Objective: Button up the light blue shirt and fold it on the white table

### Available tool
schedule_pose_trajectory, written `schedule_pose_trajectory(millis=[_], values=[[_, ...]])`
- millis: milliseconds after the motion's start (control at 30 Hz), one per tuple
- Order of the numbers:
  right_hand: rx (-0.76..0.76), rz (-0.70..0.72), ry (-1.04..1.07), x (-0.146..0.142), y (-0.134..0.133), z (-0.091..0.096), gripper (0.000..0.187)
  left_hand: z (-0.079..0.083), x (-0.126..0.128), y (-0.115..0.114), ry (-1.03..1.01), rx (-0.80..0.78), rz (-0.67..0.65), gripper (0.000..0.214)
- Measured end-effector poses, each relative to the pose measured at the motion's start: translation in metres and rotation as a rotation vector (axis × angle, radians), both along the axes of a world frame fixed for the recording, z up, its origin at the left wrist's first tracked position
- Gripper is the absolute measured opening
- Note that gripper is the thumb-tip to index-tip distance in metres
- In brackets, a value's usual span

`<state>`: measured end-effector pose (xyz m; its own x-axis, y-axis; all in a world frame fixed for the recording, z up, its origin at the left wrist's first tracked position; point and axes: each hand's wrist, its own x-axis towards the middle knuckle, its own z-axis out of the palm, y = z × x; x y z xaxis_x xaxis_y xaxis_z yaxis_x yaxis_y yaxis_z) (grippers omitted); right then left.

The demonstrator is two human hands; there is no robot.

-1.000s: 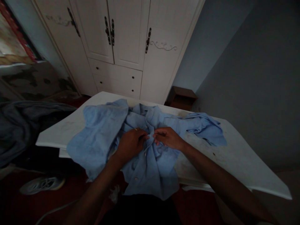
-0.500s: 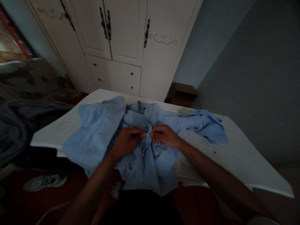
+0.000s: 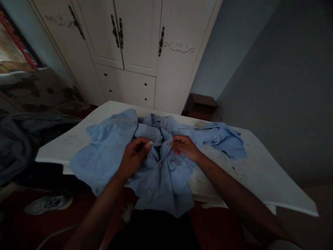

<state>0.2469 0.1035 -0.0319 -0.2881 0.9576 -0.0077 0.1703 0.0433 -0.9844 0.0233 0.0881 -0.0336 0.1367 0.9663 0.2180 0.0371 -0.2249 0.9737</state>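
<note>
Free passage, as we list it: the gap between left hand [image 3: 134, 156] and right hand [image 3: 186, 147], above the blue shirt [image 3: 166, 178]; the bare right end of the white surface [image 3: 267, 173], beyond the bunched sleeve [image 3: 227, 139].
Obstacles, as we count them: right forearm [image 3: 229, 180] and left forearm [image 3: 102, 206], both slanting across the near side; white wardrobe [image 3: 139, 45], upright beyond the far edge; grey wall [image 3: 275, 93], at right.

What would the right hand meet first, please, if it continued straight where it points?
Beyond the buttonhole strip it holds, the right hand would probably meet the opposite front edge of the blue shirt, near the left hand; depth is unclear.
</note>
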Motion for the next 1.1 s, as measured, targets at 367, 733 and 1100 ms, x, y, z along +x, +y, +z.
schedule_pose_trajectory(millis=[367,733,1100], values=[[0.05,-0.239,0.263,0.017,0.01,0.006,0.029,-0.005,0.003,0.008,0.035,0.093,0.311,0.028],[-0.015,-0.176,0.425,0.008,0.002,0.011,0.039,0.04,0.0,-0.012,0.755,0.591,-0.295,0.029],[0.026,-0.118,0.363,0.007,-0.002,0.012,0.045,0.02,0.026,-0.02,0.786,0.506,-0.142,0.023]])
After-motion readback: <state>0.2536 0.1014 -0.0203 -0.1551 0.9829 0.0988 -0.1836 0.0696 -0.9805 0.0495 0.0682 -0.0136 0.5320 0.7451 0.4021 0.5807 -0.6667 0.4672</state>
